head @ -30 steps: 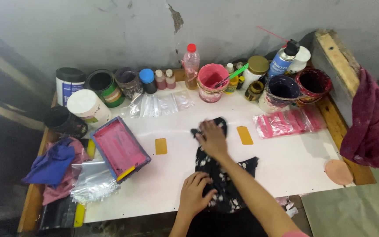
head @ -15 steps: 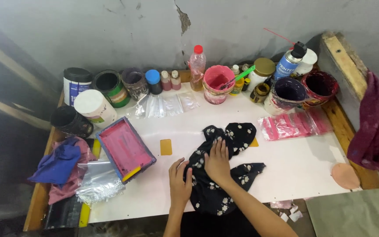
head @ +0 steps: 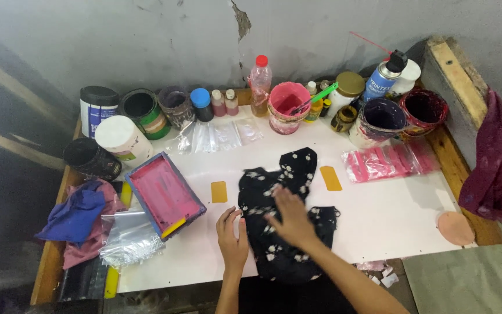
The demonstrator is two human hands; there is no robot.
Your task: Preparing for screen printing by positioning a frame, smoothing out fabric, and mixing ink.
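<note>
At the left edge of the frame a blue cloth (head: 75,216) lies heaped over a pink rag, with crumpled clear plastic (head: 130,238) just beside it. Above them, along the wall, stand dark paint tubs and a white-lidded tub (head: 118,139). To the right, tilted on the white table (head: 390,218), sits a blue-framed printing screen (head: 165,195) smeared with pink ink.

At lower centre the left hand (head: 232,238) rests flat on the table, fingers extended and together, touching the left edge of the black floral garment (head: 280,215). The right hand (head: 290,218) lies on top of the garment, fingers spread open and slightly blurred, gripping nothing. The garment sits in the middle of the table between 2 yellow tabs (head: 219,191), one on each side.

The step in hand looks like smoothing the fabric flat. The next move seems to call for even pressure outward, so that the folds near the upper part lie down and the piece stays between the tabs.

Farther right lie pink plastic bags (head: 387,161), then a dark red cloth (head: 498,168) hanging at the right edge.
</note>
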